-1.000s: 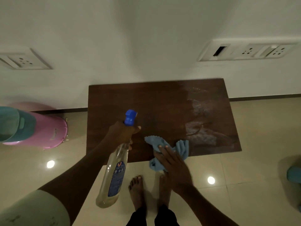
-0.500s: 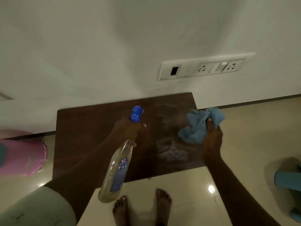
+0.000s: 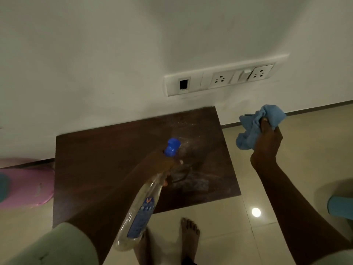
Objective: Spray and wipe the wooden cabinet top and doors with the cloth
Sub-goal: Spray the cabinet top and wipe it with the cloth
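Observation:
The dark wooden cabinet top (image 3: 99,161) stands against the white wall, with wet spray marks on its right half. My left hand (image 3: 160,163) grips a clear spray bottle (image 3: 140,213) by its neck, the blue nozzle (image 3: 172,147) pointing toward the wall over the top's right part. My right hand (image 3: 267,142) holds a bunched blue cloth (image 3: 256,125) in the air, off the cabinet's right edge and above the floor. The cabinet doors are hidden below the top.
A white socket strip (image 3: 219,79) is on the wall above the cabinet. A pink bucket (image 3: 26,188) stands on the tiled floor at the left. A teal object (image 3: 340,207) sits at the right edge. My bare feet (image 3: 189,234) are in front of the cabinet.
My right hand lifted the cloth off the cabinet's front edge and carried it right, past the cabinet's side. The spray bottle stayed over the top while the view shifted right.

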A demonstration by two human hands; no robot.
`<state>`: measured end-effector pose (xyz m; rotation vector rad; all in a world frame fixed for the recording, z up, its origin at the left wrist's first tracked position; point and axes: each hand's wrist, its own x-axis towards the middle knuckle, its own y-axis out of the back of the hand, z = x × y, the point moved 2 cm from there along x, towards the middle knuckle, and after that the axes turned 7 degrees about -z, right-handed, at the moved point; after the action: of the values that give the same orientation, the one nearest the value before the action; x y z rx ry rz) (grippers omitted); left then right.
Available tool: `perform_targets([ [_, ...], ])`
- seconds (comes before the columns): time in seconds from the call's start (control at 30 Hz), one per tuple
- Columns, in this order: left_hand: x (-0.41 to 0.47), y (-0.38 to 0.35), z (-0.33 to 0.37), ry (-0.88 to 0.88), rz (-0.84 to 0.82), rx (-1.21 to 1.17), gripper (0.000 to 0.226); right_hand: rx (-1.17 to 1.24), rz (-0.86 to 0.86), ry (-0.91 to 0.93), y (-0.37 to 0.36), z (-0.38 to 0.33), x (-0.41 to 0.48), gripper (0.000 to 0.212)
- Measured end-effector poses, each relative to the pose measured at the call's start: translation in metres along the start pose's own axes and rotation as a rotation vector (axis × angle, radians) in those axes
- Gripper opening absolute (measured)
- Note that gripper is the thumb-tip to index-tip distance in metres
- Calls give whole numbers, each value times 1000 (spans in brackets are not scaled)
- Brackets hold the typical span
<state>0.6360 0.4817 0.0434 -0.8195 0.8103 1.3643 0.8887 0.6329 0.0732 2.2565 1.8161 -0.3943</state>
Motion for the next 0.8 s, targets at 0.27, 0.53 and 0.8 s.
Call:
perform_targets([
  [0.27, -23, -21, -29, 73, -215, 554, 33, -241, -105, 165, -5, 16, -6, 14],
  [0.53, -6, 29, -27, -10, 34, -33, 42, -1022, -599, 446, 5, 126, -99, 52],
  [0.8, -1, 54, -23, 11, 28, -64, 42, -1279, -563, 537, 12, 165, -123, 57],
])
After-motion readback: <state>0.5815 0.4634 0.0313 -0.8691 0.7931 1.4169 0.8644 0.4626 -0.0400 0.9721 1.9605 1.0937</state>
